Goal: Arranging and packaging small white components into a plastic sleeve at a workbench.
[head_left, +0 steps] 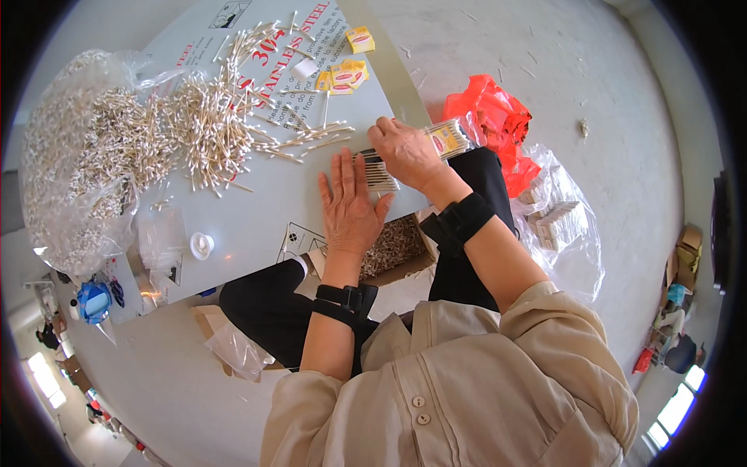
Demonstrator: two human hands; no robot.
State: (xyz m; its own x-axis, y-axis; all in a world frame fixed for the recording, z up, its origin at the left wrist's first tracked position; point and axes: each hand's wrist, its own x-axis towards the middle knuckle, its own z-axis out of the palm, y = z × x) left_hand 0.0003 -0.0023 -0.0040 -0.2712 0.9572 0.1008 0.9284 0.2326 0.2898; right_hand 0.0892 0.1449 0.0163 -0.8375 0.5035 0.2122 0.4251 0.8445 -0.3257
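Note:
A short row of cotton swabs lies side by side at the table's near right edge, between my hands. My left hand rests flat with its fingers stretched out, their tips beside the swabs. Over the far end of the row, my right hand is closed with bent fingers; what they pinch is hidden beneath it. Just right of that hand, a clear pack of cotton swabs with a yellow label sits at the table's corner. A large pile of loose cotton swabs spreads across the table to the left.
Yellow labels lie toward the far side of the table. A bulging clear bag of swabs and a small round white container are at left. Below the edge stands a cardboard box; right are a red bag and a clear bag of packs.

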